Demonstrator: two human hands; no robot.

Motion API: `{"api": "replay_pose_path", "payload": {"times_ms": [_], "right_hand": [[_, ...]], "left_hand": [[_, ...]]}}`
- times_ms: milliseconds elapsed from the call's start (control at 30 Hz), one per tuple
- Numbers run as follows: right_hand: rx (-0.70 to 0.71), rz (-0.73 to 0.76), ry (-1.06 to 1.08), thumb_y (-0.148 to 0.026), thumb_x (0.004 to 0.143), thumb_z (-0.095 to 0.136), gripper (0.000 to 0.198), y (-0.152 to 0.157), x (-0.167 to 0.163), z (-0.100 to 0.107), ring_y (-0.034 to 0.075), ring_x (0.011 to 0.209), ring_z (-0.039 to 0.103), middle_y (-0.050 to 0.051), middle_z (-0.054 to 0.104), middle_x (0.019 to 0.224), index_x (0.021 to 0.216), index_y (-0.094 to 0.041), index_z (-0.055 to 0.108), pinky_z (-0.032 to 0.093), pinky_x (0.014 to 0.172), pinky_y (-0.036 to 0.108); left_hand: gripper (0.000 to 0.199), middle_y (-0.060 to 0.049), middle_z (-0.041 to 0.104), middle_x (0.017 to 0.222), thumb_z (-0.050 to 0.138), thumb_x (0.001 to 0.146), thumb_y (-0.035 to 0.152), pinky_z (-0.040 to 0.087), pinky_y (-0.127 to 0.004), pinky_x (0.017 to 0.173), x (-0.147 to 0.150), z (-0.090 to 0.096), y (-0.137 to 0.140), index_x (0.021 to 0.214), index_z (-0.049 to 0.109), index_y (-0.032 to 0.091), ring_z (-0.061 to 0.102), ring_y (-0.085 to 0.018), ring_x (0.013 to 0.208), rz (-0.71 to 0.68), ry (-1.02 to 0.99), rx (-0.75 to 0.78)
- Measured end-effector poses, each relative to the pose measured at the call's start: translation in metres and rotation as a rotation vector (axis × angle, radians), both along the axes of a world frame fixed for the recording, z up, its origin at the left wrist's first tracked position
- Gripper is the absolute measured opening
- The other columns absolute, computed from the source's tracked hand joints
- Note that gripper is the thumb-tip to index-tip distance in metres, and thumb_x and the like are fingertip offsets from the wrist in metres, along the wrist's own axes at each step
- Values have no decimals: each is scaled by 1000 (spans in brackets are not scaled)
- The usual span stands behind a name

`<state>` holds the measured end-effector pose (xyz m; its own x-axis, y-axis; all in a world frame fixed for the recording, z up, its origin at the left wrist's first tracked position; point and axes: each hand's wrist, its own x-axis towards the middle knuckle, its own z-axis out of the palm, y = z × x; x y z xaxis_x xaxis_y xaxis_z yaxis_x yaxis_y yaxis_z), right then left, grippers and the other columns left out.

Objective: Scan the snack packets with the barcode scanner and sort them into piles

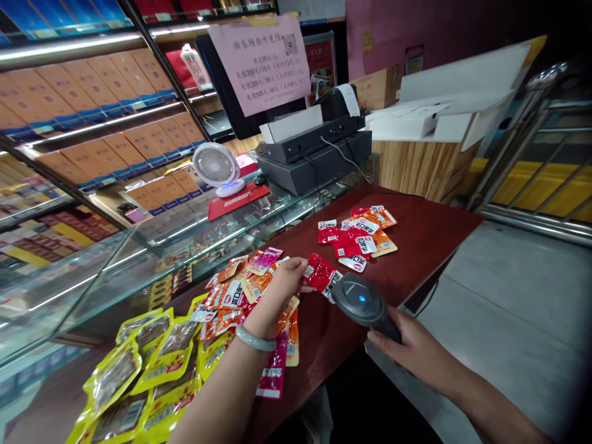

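My left hand (290, 276) pinches the edge of a red-and-white snack packet (319, 273) just above the dark red counter. In my right hand (407, 339) is a dark grey barcode scanner (363, 303) with a blue light on top, its head close to the packet's lower right corner. Under and beside my left wrist spreads a mixed heap of orange, red and purple snack packets (234, 295). Beyond the scanner lies a smaller pile of red and orange packets (361, 237). Yellow-edged snack packets (173, 348) fill the counter's near left.
A glass display case (152, 253) runs along the counter's far side. On it stand a white fan (216, 165), a black cash drawer (314, 160) and a monitor with a pink paper sign (263, 65). Boxed goods line the shelves (92, 135). A metal railing (522, 142) stands right.
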<state>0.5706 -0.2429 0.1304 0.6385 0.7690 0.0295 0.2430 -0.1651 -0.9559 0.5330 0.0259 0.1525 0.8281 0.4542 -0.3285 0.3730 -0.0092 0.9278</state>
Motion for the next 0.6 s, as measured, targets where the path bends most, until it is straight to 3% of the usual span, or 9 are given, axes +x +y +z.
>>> {"api": "replay_pose_path", "payload": {"times_ms": [100,267,433,600], "right_hand": [[23,31,7,-44,89,64,45,6,-1,4,28,86,70,4,74,80,126,-18,65,57,81,36],[78,68,-28,-43,89,67,42,14,-1,3,29,100,68,9,75,107,122,-18,66,52,93,37],[50,36,-39,-44,91,63,42,13,-1,0,27,91,70,7,75,94,124,-18,66,55,86,36],[54,15,-65,-44,90,63,42,11,1,-1,28,91,70,6,75,87,123,-18,66,56,85,36]], "left_hand": [[28,0,67,68,69,79,44,56,-26,58,-3,6,-9,85,61,17,65,-13,54,10,-66,-160],[29,-4,71,75,72,77,42,57,-26,60,1,2,-13,84,62,16,69,-15,63,14,-129,-188],[25,-6,73,78,72,78,36,59,-29,65,5,-4,-7,90,65,15,71,-18,69,75,-139,-163],[15,-8,73,82,64,86,28,61,-34,76,15,0,-10,88,63,13,71,-15,66,73,-165,-360]]}}
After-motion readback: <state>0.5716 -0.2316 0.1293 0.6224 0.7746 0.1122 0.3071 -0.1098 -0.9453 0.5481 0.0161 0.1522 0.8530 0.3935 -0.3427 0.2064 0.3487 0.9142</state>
